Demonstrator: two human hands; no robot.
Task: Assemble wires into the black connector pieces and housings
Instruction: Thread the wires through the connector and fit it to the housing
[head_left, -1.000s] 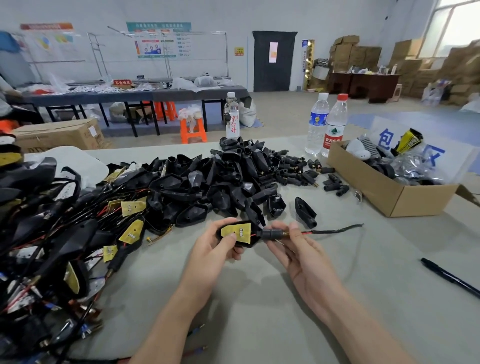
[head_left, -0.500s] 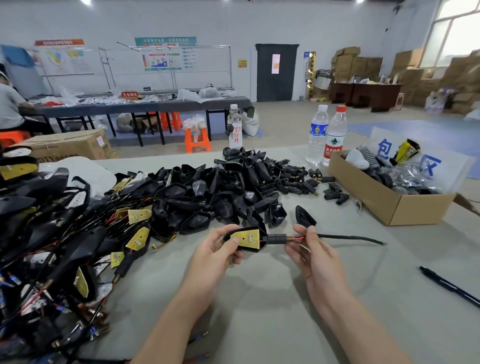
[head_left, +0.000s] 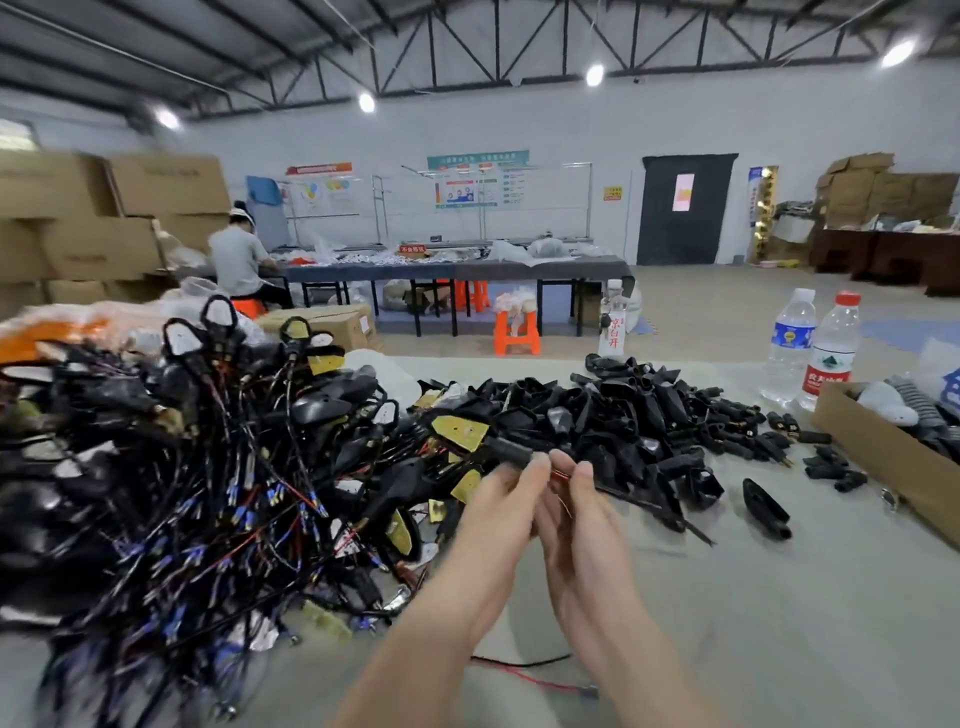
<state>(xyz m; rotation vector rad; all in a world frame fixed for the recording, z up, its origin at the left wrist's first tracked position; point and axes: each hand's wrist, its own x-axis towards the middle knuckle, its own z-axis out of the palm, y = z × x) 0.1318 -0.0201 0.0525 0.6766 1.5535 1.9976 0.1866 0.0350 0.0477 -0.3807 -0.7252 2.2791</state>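
The housing (head_left: 460, 431), black with a yellow board on its face, is held up in the air above the surface (head_left: 779, 623), in front of the piles. A black connector (head_left: 511, 452) joins it on the right, and a thin red wire (head_left: 558, 475) and a black cable (head_left: 654, 512) run out of that, down to the right. The left hand (head_left: 504, 514) pinches the connector at its fingers' tips (head_left: 535, 465). The right hand (head_left: 582, 525), pressed against the left, has its fingers closed on the wire just beside the connector.

Left of the hands lies a big tangled pile (head_left: 208, 493) of wired housings. Behind them is a heap (head_left: 597, 421) of loose black shells, with one shell (head_left: 766, 506) lying apart to the right. A cardboard box (head_left: 883, 457) sits at the right edge, two water bottles (head_left: 810, 348) behind it. A loose red and black lead (head_left: 530, 670) lies near the wrists. Far back, a person (head_left: 236, 260) sits at a long table.
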